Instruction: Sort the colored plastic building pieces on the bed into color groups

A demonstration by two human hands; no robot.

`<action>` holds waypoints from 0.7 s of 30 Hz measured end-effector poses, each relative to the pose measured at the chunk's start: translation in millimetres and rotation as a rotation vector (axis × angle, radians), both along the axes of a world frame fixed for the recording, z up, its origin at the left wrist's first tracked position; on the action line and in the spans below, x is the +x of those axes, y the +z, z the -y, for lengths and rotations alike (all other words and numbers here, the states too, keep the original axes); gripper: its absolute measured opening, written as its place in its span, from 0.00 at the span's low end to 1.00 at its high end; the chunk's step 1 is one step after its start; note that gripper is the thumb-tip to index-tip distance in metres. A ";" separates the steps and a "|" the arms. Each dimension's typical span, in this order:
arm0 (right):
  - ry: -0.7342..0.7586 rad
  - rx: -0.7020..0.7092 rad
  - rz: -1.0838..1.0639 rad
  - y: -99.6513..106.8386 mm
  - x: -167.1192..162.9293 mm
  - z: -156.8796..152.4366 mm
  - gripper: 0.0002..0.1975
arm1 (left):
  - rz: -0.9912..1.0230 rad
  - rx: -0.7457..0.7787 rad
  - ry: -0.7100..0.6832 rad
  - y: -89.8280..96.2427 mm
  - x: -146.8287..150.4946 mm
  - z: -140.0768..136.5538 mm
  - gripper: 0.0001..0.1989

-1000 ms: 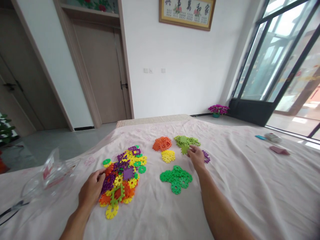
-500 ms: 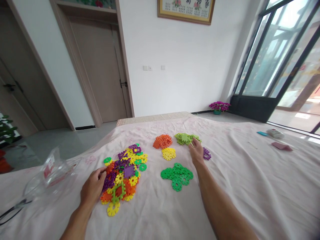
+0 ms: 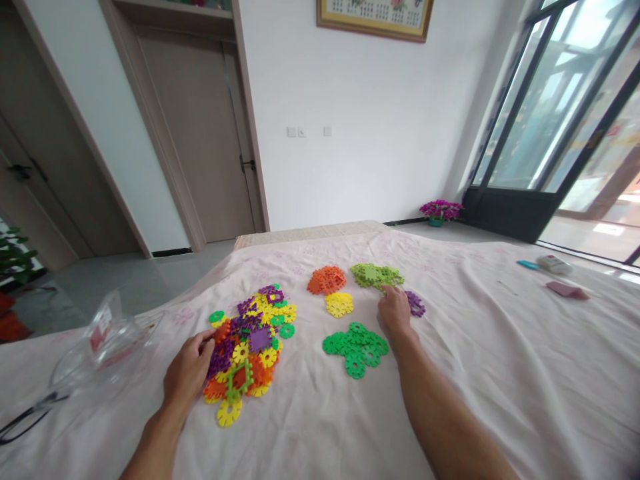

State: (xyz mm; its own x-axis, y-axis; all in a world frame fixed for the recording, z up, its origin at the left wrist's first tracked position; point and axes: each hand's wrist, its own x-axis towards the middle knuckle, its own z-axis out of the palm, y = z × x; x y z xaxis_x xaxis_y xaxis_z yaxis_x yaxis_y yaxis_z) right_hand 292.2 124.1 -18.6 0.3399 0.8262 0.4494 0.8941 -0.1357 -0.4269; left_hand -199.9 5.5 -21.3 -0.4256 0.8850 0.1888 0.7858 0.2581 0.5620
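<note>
A mixed heap of flat plastic interlocking pieces [image 3: 259, 339], notched discs and squares in purple, yellow, orange and green, lies left of centre on the cloth. My left hand [image 3: 189, 367] is at the heap's left edge, fingers curled together against an orange piece [image 3: 222, 331]; whether it grips that piece is hidden. My right hand [image 3: 395, 309] is closed just in front of a light green pile [image 3: 375, 275], its fingers mostly hidden. Beside its knuckles lies a purple pile [image 3: 415, 304]. Orange pieces [image 3: 326, 280], yellow discs [image 3: 339, 305] and green discs [image 3: 355, 348] form separate piles.
A pale bedsheet-like cloth [image 3: 310, 427] covers the surface. At the left are a clear plastic bag [image 3: 107, 337] and dark-framed glasses [image 3: 30, 413]. A blue item [image 3: 528, 265], a whitish packet [image 3: 554, 265] and a pink folded piece [image 3: 567, 290] lie far right.
My right hand has drawn back slightly from the light green pile, and its fingers have curled in. My left hand stays at the heap's edge. The view has tilted down a little.
</note>
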 end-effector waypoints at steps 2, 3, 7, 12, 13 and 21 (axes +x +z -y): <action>-0.005 -0.071 0.094 3.0 -0.5 3.7 0.24 | 0.001 0.002 0.002 0.0 -0.1 0.1 0.19; -0.009 -0.107 0.130 4.2 -0.3 5.3 0.23 | 0.002 0.003 0.000 -0.2 -0.3 0.2 0.19; -0.080 -0.219 0.213 7.4 1.8 9.4 0.18 | 0.012 0.006 -0.012 -1.3 -1.5 0.2 0.19; -0.110 -0.233 0.265 8.2 1.7 9.0 0.17 | 0.028 0.003 -0.008 -1.0 -0.7 -0.1 0.19; -0.106 -0.232 0.269 8.3 1.4 8.4 0.17 | 0.029 0.003 -0.006 -0.7 -0.4 -0.1 0.19; -0.022 -0.250 0.267 6.4 1.3 2.9 0.19 | 0.025 -0.007 -0.009 -1.3 -0.7 0.0 0.18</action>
State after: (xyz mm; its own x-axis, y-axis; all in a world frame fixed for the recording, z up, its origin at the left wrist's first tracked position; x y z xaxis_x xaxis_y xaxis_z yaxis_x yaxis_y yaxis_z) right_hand 293.5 121.1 -12.2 0.2572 0.9154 0.3097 0.9651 -0.2271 -0.1303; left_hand -200.6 5.5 -22.6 -0.4222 0.8900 0.1725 0.7741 0.2549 0.5795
